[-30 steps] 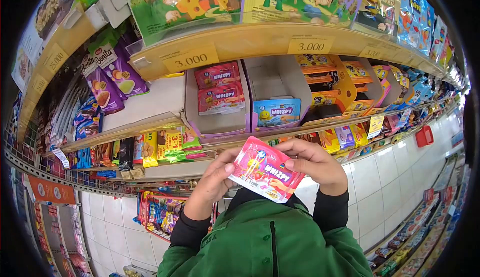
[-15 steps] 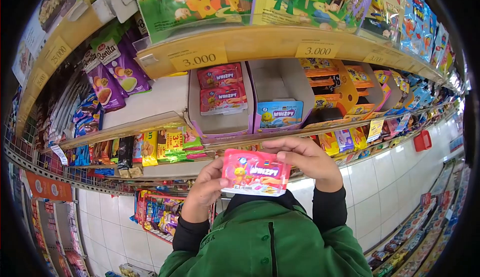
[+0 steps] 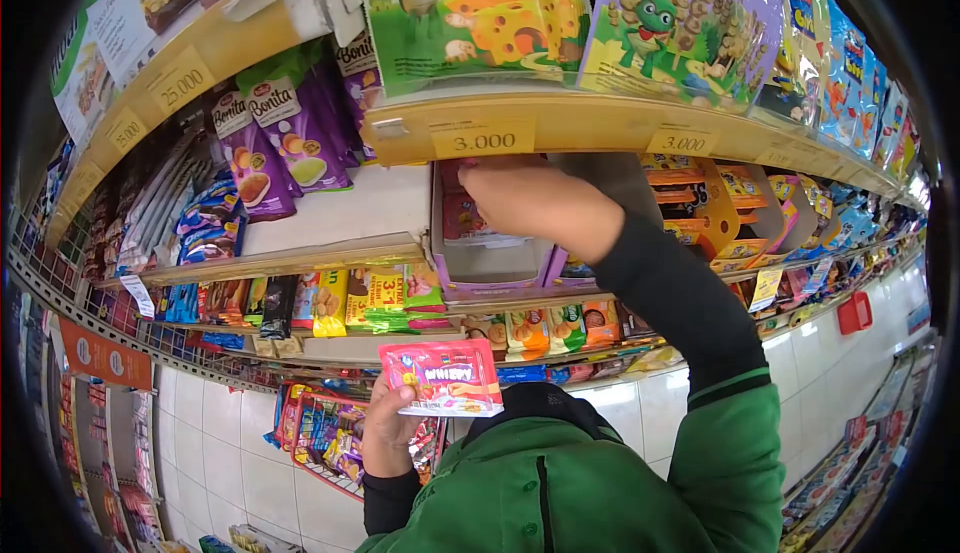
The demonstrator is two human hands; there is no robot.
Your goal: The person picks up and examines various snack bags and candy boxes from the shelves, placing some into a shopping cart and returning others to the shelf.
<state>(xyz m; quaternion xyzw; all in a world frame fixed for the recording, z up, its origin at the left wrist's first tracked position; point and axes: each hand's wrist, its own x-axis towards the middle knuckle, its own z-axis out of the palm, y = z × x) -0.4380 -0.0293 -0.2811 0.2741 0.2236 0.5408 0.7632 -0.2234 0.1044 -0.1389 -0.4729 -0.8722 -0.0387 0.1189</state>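
My left hand [image 3: 385, 421] pinches a red Whizpy snack packet [image 3: 442, 381] by its left edge, low in front of my chest. My right hand [image 3: 530, 205] reaches into a purple-edged cardboard display box [image 3: 490, 271] on the shelf. Inside that box, red packets [image 3: 462, 221] lie just beside and below the hand. Its fingertips are covered by the hand itself and the shelf lip above, so their grip does not show. The right forearm now covers most of the neighbouring box.
The upper shelf's yellow price rail [image 3: 590, 123] overhangs the boxes. Purple Bonita packs [image 3: 292, 138] stand at left; orange and yellow snack boxes [image 3: 690, 193] are at right. A red wire basket [image 3: 320, 443] full of snacks is below left. A red container [image 3: 855, 313] sits farther right.
My right hand has let go of the red packet and moved up into the display box. The left hand keeps the packet, now lower and farther left. The shelf appears shifted right.
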